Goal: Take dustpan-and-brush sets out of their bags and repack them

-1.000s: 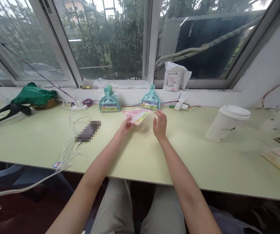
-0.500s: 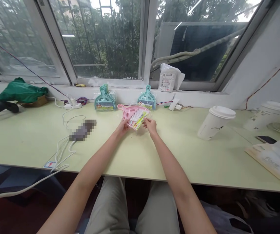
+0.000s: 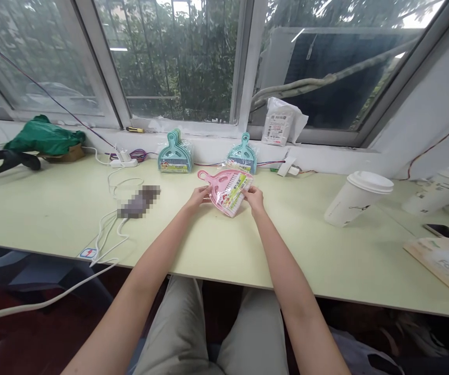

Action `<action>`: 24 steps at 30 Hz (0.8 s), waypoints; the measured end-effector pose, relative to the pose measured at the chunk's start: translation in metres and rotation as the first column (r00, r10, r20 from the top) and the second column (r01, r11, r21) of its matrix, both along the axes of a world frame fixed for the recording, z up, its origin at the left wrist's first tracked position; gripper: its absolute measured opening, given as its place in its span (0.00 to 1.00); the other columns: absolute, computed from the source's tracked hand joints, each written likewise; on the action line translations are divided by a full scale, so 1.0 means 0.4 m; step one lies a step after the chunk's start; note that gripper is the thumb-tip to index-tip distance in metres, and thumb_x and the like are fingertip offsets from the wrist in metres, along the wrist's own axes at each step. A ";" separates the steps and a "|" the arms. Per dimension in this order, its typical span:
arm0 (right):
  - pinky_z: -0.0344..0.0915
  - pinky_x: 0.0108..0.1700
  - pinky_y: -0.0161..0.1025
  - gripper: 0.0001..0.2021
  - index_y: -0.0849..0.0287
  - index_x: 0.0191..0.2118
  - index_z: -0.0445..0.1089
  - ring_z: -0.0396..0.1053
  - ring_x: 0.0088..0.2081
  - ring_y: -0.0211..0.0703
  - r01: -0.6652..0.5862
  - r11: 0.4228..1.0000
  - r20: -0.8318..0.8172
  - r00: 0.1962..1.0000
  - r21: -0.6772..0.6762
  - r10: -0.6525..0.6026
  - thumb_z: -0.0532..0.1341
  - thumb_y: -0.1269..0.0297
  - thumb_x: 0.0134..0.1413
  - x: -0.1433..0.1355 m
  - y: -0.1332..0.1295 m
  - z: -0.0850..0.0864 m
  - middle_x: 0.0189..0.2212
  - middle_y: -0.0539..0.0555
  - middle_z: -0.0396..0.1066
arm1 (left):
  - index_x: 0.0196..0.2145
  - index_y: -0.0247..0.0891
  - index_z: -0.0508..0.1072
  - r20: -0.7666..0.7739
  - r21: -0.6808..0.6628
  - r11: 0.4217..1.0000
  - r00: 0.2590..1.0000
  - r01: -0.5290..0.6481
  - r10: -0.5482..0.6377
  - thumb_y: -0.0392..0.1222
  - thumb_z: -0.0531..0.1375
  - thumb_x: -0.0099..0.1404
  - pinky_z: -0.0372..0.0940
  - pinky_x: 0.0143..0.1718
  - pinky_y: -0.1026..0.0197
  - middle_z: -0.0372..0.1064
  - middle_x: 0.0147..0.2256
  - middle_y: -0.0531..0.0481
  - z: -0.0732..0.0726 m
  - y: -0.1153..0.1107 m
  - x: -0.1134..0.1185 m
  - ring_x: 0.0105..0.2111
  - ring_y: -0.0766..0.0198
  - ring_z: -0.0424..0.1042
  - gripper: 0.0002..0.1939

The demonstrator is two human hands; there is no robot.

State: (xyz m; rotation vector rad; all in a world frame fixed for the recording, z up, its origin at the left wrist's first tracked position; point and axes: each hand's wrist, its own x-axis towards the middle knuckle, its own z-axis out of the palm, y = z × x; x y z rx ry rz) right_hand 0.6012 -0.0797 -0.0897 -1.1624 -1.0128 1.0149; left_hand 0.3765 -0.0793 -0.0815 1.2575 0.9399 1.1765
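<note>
Head view: pink pan (image 3: 227, 190) in clear wrap, held just above the table (image 3: 248, 250), tilted, handle pointing up and left. Pinched at its left edge by the left hand (image 3: 199, 197), fingers closed on the wrap below the handle. Pinched at its right edge by the right hand (image 3: 254, 199), thumb on top, fingers curled under. Both grips on the same packet, neither hand loose.

Step in hand, by the look of it: handling one wrapped pan between two hands, in front of the others. Any further move probably calls for a steady two-sided pinch, since the film looks slippery and the packet is light.

Green and yellow label across the pan's face; print too small to read.

Behind the pink pan, to the left: teal stack (image 3: 175, 154) leaning on the wall. Behind it, to the right: single teal pan (image 3: 243, 156), same kind of label, also unreadable. Further back, up on the sill: white bag (image 3: 281, 122) with a printed sticker, text illegible. Well right of the pink pan: lidded cup (image 3: 355, 198). Left of it: white cable (image 3: 107, 234) with a small red-marked tag. Far left: green bag (image 3: 45, 136).
</note>
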 end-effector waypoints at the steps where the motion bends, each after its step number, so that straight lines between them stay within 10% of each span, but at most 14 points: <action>1: 0.74 0.36 0.34 0.08 0.59 0.30 0.66 0.73 0.32 0.36 0.010 1.000 -0.035 0.999 -0.024 -0.011 0.67 0.69 0.45 -0.001 -0.005 0.007 0.26 0.47 0.72 | 0.34 0.33 0.75 0.010 -0.012 0.999 0.999 -0.032 0.033 0.60 0.65 0.51 0.68 0.37 0.59 0.73 0.32 0.45 -0.003 0.003 -0.003 0.30 0.63 0.72 0.25; 6: 0.76 0.35 0.37 0.10 0.62 0.25 0.67 0.74 0.29 0.38 -0.055 0.992 -0.201 0.979 -0.111 0.031 0.68 0.79 0.41 -0.015 -0.037 0.053 0.26 0.51 0.74 | 0.35 0.34 0.74 0.088 -0.093 0.970 0.969 -0.224 0.232 0.58 0.65 0.53 0.67 0.34 0.61 0.74 0.33 0.44 -0.001 0.023 -0.028 0.29 0.65 0.72 0.23; 18: 0.76 0.34 0.37 0.12 0.61 0.33 0.71 0.75 0.30 0.40 -0.144 0.989 -0.152 0.979 -0.034 0.137 0.68 0.77 0.39 0.013 -0.053 0.081 0.28 0.51 0.76 | 0.46 0.39 0.73 0.055 0.007 0.953 0.951 -0.304 0.303 0.64 0.60 0.55 0.68 0.35 0.61 0.74 0.44 0.41 0.038 0.019 -0.093 0.42 0.58 0.73 0.30; 24: 0.74 0.30 0.34 0.11 0.63 0.32 0.73 0.75 0.28 0.40 -0.266 0.960 -0.044 0.964 -0.086 0.263 0.70 0.76 0.38 0.001 -0.058 0.084 0.27 0.53 0.77 | 0.35 0.35 0.79 -0.176 0.084 0.984 0.969 -0.159 0.171 0.55 0.68 0.48 0.61 0.26 0.65 0.75 0.30 0.45 0.054 0.001 -0.103 0.27 0.65 0.69 0.22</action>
